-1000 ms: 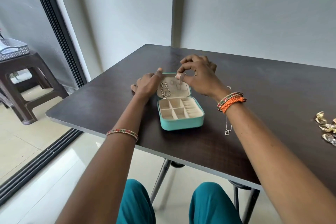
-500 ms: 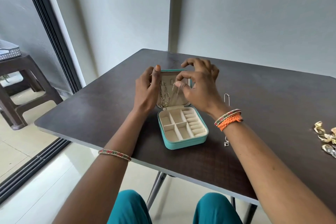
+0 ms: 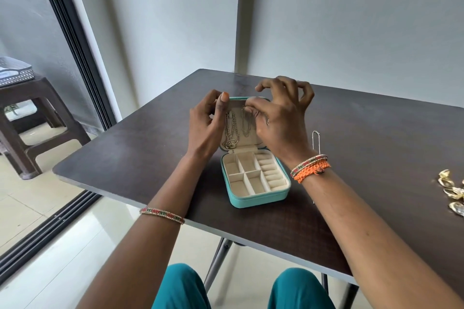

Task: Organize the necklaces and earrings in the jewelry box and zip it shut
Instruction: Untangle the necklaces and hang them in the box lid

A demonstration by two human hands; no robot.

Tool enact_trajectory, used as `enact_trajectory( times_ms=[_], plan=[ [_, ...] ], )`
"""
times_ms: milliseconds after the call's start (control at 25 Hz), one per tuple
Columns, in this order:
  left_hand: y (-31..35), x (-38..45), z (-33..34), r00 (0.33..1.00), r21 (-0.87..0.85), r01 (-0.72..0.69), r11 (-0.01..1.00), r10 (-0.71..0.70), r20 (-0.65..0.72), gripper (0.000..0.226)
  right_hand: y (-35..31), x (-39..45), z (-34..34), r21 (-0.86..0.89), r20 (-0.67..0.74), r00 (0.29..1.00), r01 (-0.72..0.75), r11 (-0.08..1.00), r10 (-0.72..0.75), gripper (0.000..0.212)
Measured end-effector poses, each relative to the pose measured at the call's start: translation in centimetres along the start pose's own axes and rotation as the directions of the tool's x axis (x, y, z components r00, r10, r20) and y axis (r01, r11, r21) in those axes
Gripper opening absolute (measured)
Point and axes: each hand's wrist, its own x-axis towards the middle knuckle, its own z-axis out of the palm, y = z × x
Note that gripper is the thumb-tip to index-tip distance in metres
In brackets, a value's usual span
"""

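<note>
The teal jewelry box (image 3: 256, 180) is set open on the dark table (image 3: 376, 158), lid upright. The lid's left edge is held by the left hand (image 3: 204, 125), thumb curled on the rim. A thin necklace (image 3: 245, 123) is pinched at the lid's top by the right hand (image 3: 278, 118); its clasp is hidden. A beaded necklace (image 3: 230, 130) is hung beside it. Gold earrings (image 3: 452, 195) are cut off at the right.

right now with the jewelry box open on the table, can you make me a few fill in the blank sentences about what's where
1. The lid of the jewelry box stands ____.
2. The compartments in the box's base hold ____.
3. The right hand pinches the top of a thin ____ against the lid.
4. The gold earrings lie on the table, to the ____ of the box.

Missing words: open; nothing; necklace; right
</note>
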Motion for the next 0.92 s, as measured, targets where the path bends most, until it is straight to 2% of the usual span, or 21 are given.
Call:
enact_trajectory(
  times_ms=[120,400,720,920],
  plan=[
    [-0.2,0.0,0.0,1.000,0.023,-0.022,1.000,0.022,0.006,0.031,0.0,0.1,0.2,-0.051,0.001,1.000,0.031,0.998,-0.031,0.018],
    [-1.0,-0.1,0.1,0.999,0.183,-0.037,0.982,0.031,0.035,0.024,0.3,0.3,0.7,-0.184,0.007,0.995,0.096,0.978,-0.097,0.018],
    [-1.1,-0.1,0.2,0.999,0.161,-0.041,0.986,0.035,0.039,0.030,0.4,0.5,0.5,-0.227,0.023,0.993,0.118,0.967,-0.116,0.016],
    [-1.0,-0.3,0.1,0.999,0.131,-0.017,0.991,0.013,0.032,0.032,0.2,1.3,-0.3,-0.202,0.048,0.998,0.058,0.978,-0.049,0.009]
  ],
)
